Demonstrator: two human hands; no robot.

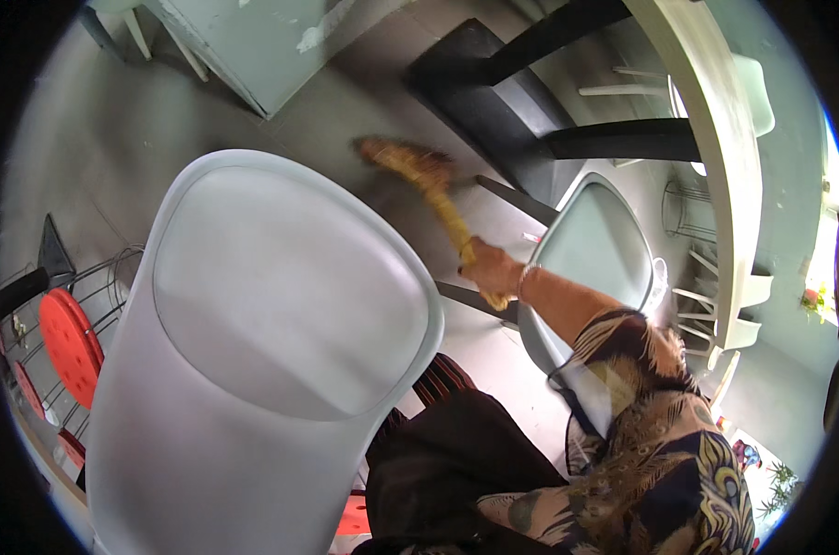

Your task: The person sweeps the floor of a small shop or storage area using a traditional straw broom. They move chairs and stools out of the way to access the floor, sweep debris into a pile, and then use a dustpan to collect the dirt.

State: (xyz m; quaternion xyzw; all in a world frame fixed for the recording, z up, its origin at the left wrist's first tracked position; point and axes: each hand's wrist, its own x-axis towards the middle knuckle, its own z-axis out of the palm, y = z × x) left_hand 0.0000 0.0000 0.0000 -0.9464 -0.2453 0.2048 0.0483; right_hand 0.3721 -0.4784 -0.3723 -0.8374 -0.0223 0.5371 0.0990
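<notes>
My right hand (pixel 493 269) is closed around the yellow handle of a short broom (pixel 445 215). The broom reaches away over the grey floor, and its brownish bristle end is smeared by motion near the black table base. A large pale grey chair (pixel 290 287) fills the near left, its smooth moulded shell hiding the floor behind it. Under my right forearm stands a second grey chair (pixel 597 239) with dark legs. My left hand is not in view.
The black table base (pixel 493 88) has thick legs rising to a pale curved tabletop edge (pixel 729 176) on the right. Red round seats (pixel 71 347) and a wire rack lie left. A grey-white cabinet (pixel 244 46) stands far left; white chairs (pixel 748 310) stand far right.
</notes>
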